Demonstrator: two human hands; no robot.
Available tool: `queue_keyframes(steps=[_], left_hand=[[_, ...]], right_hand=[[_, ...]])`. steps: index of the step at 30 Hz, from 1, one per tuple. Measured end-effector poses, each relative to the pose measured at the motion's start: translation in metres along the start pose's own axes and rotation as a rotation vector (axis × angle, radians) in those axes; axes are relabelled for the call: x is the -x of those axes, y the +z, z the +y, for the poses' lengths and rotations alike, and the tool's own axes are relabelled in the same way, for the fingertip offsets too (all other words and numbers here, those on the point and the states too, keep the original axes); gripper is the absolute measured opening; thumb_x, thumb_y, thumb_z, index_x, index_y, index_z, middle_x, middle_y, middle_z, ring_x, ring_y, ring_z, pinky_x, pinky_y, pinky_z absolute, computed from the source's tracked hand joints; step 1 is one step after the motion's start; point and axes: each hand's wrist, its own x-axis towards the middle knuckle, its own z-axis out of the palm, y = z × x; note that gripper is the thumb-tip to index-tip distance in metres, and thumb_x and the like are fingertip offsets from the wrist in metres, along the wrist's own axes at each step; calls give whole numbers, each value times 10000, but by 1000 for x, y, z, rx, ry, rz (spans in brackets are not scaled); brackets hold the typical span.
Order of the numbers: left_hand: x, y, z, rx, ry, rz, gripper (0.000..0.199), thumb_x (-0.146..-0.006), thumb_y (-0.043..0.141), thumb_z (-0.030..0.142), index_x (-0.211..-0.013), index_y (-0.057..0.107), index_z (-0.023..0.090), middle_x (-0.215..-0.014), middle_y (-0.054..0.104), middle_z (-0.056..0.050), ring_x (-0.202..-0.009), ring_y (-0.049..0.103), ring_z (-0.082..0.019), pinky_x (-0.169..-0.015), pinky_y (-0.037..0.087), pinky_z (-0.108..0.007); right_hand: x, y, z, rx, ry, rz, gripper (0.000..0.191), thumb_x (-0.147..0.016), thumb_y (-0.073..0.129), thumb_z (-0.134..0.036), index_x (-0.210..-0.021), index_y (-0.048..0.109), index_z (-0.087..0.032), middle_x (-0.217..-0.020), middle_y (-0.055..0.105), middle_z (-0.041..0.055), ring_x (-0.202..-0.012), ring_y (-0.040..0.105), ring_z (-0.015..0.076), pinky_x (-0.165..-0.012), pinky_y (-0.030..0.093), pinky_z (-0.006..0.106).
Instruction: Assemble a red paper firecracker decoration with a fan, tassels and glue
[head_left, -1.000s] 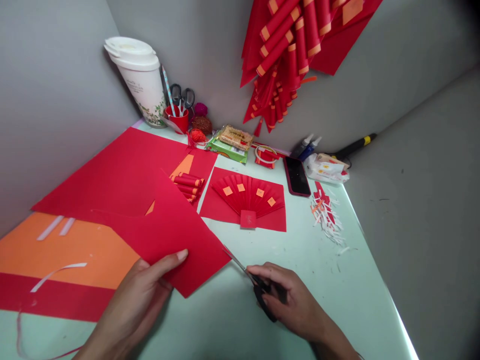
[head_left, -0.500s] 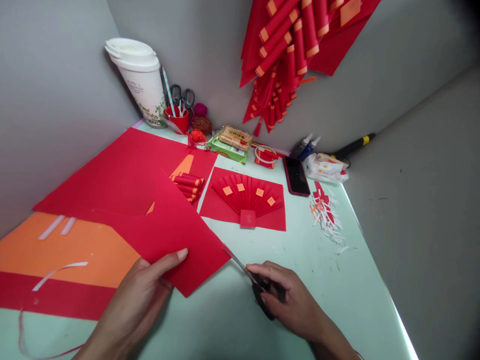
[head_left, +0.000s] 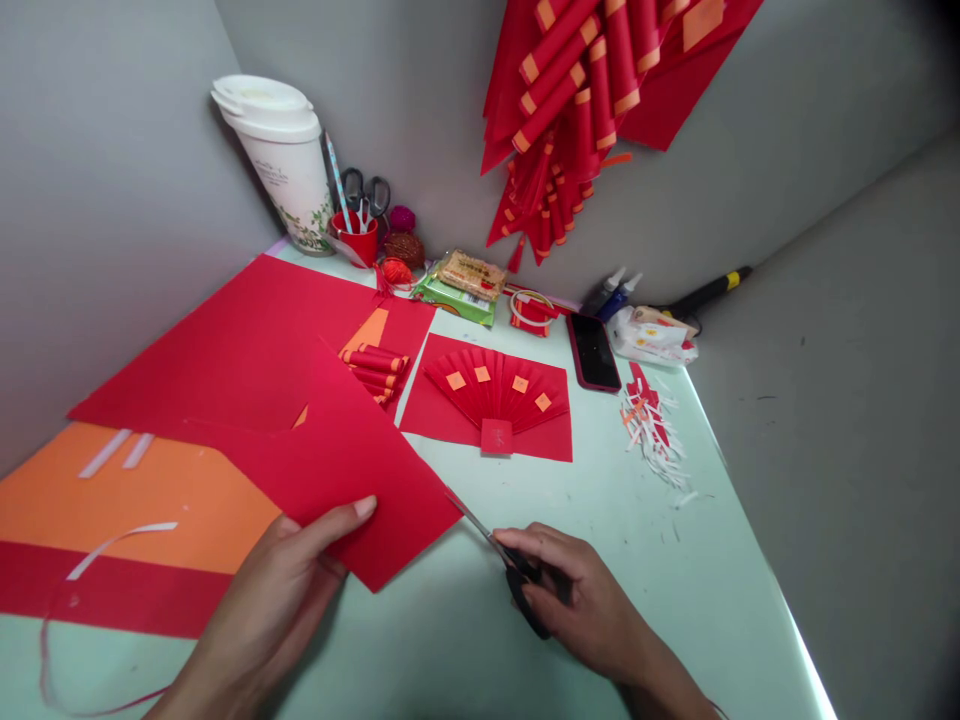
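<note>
My left hand [head_left: 304, 570] pinches a sheet of red paper [head_left: 360, 450] between thumb and fingers, holding it tilted above the table. Black-handled scissors [head_left: 529, 590] are in my right hand [head_left: 581, 590], their blades at the right corner of that sheet. Behind the sheet lies a pleated red paper fan [head_left: 480, 385] with orange squares on a red backing. Several rolled red paper tubes with orange ends [head_left: 375, 368] lie partly hidden behind the held sheet.
Large red paper [head_left: 195, 340] and orange paper [head_left: 165, 500] cover the left side. A white cup [head_left: 281, 165], a red holder with more scissors [head_left: 356, 240], and a phone [head_left: 592, 350] stand or lie along the back. Paper scraps [head_left: 652, 430] are piled at right. Red paper decorations [head_left: 585, 80] hang above.
Hardly anything differs. Both hands keep the same hold on the red paper and the scissors, and the blades stay at the sheet's corner.
</note>
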Motion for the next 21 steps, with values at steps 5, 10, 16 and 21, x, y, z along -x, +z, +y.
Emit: queue_keyframes(steps=[5, 10, 16, 21], left_hand=[[1, 1, 0, 1, 9, 5, 309, -620, 879, 139, -912, 781, 163, -1019, 801, -89, -948, 755, -311, -747, 662, -350], [3, 3, 2, -7, -7, 2, 263, -624, 876, 145, -870, 783, 157, -973, 807, -90, -932, 758, -313, -738, 663, -358], [2, 5, 2, 1, -6, 18, 243, -616, 878, 146, -840, 783, 160, -918, 814, -70, -778, 773, -271, -726, 663, -359], [4, 3, 3, 0, -6, 5, 232, -628, 868, 128, -843, 786, 160, -901, 814, -68, -765, 774, -262, -738, 662, -348]], right_hand=[[-1, -1, -3, -15, -7, 3, 438, -869, 585, -170, -1278, 656, -308, -863, 546, 10, -702, 493, 147, -613, 382, 280], [-1, 0, -3, -33, -5, 9, 449, -858, 595, -162, -1281, 660, -297, -863, 552, 14, -703, 510, 145, -604, 395, 272], [-1, 1, -3, -52, 1, 15, 430, -864, 594, -171, -1273, 667, -283, -852, 542, 11, -679, 515, 134, -581, 415, 258], [-1, 1, -4, -33, 17, 14, 410, -873, 592, -204, -1270, 670, -268, -849, 546, 13, -676, 512, 134, -585, 419, 264]])
